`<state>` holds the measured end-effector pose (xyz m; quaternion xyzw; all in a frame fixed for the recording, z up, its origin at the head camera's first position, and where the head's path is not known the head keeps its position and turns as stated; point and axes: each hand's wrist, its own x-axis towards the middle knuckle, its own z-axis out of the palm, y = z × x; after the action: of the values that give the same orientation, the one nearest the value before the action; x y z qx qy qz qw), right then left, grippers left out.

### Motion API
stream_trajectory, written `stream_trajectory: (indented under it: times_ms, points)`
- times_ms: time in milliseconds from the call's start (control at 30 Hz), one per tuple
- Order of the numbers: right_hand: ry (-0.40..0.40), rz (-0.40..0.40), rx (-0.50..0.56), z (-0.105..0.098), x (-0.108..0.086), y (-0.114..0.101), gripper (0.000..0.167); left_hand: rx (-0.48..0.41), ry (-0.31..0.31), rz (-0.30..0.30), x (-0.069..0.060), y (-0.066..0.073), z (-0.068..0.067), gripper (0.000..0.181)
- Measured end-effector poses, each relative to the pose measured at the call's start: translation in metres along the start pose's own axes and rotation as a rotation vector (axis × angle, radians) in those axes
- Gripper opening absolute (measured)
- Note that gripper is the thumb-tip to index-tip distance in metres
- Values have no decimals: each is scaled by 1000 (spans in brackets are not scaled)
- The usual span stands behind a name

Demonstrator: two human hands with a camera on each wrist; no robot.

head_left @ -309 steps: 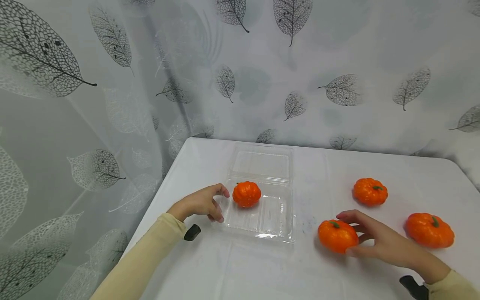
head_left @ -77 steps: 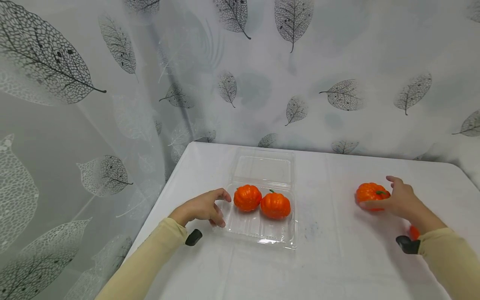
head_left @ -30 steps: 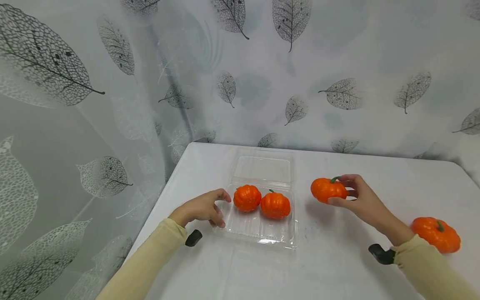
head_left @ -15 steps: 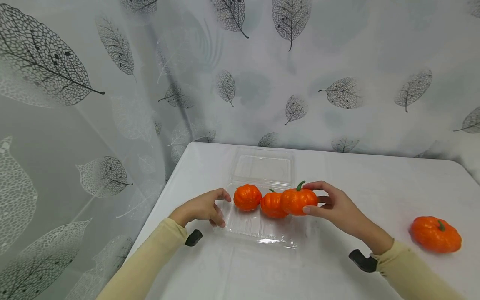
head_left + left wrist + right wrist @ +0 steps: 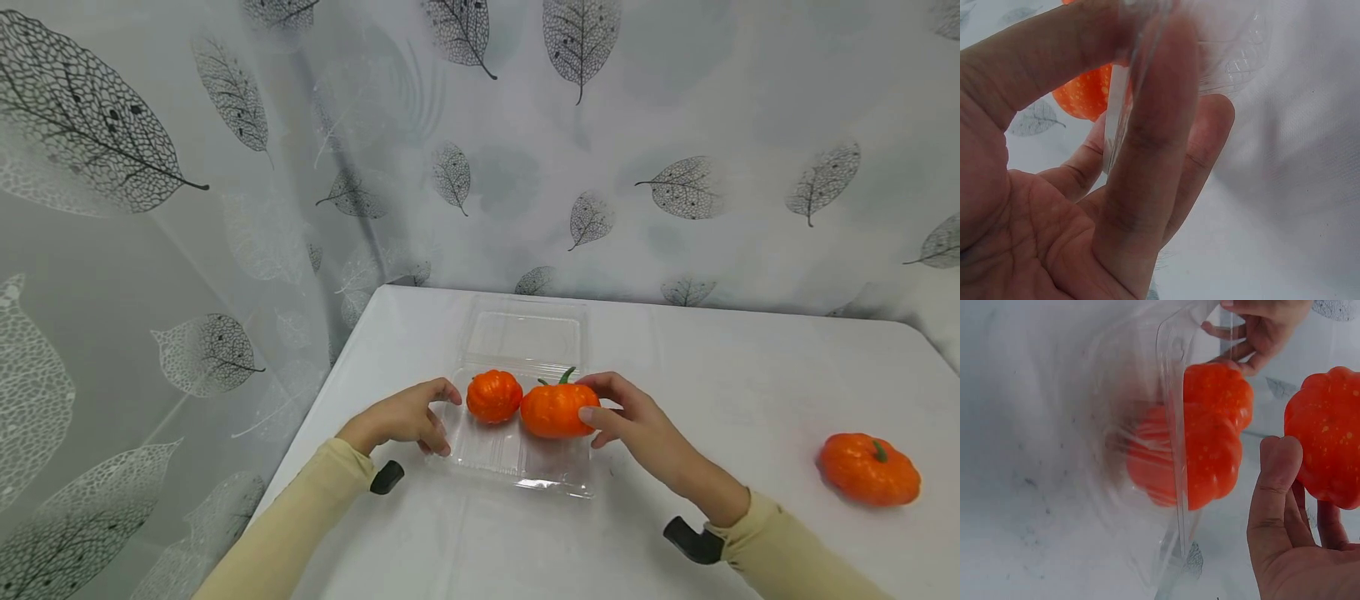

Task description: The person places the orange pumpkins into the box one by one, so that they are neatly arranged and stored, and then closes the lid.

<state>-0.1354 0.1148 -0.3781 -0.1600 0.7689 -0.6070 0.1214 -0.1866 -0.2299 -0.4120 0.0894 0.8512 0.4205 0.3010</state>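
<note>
Bkgd: grey-white leaf-print sheet hangs behind & along the left side of a white table. On my head cam I see a clear plastic box near the table's left side, its clear lid laid back flat on the far side.

R hand has the held pumpkin, orange w/ green stem, betw. thumb & fingers: grip only as wide as the pumpkin, thumb on the near side. In head view it sits over the box's right part & hides most of the middle pumpkin, so only a bit of that one's stem shows there. R wrist cam gives me the better look: held pumpkin is up in the air, apart from the 2 in the box.

Middle pumpkin & left pumpkin are both inside the box, side by side; can't tell if they touch.

L hand is at the box's left edge, fingers bent, thumb & index spread apart along it. L wrist cam shows fingertips at the plastic, but blurry, so I can't tell if it pinches the edge or just rests there.

Far right pumpkin is on the table, well apart from the box. Both arms: pale yellow sleeves, black piece at each wrist.
</note>
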Motion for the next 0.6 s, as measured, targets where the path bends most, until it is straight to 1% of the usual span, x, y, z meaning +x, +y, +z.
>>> stream_trajectory:
  times_ms: [133, 233, 467, 600]
  points:
    - [0, 7, 38, 11, 1, -2, 43, 5, 2, 1, 0, -1, 0, 67]
    - [-6, 17, 46, 18, 3, -1, 42, 3, 5, 3, 0, -2, 0, 67]
    - [-32, 45, 10, 35, 7, 4, 41, 1, 3, -1, 1, -2, -1, 66]
    - [-38, 85, -26, 44, 8, 4, 38, -4, -3, 3, 1, -3, -1, 65]
